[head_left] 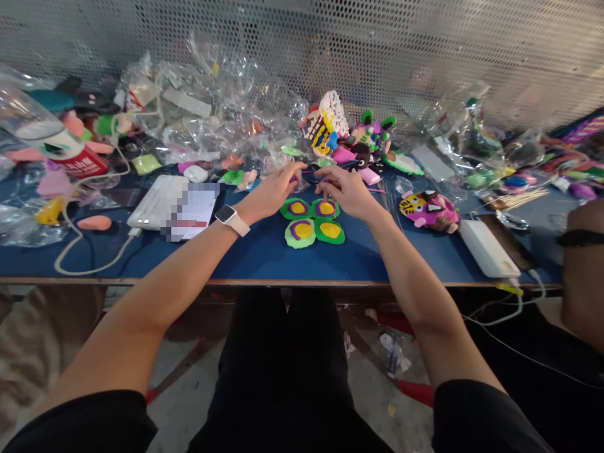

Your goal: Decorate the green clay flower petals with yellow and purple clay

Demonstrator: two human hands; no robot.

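Observation:
Several flat green clay discs with yellow centres lie joined in a cluster on the blue table. The upper left disc [297, 207] and upper right disc [325, 209] have purple around the yellow, and the light green lower left disc [299, 233] has a partial purple band. On the lower right disc [330, 232] no purple shows. Just beyond the cluster, my left hand [284, 182] has its fingers bent together with a bit of purple clay at the tips. Facing it, my right hand [343, 189] pinches purple clay too; whether one strand joins both is unclear.
Crumpled clear plastic bags [236, 94] and clay figures [330, 123] crowd the back, against a perforated metal screen. A white power bank [158, 201] and phone [195, 211] lie left. At right are a pink clay figure [429, 211], another power bank [488, 247] and a person's arm [582, 277].

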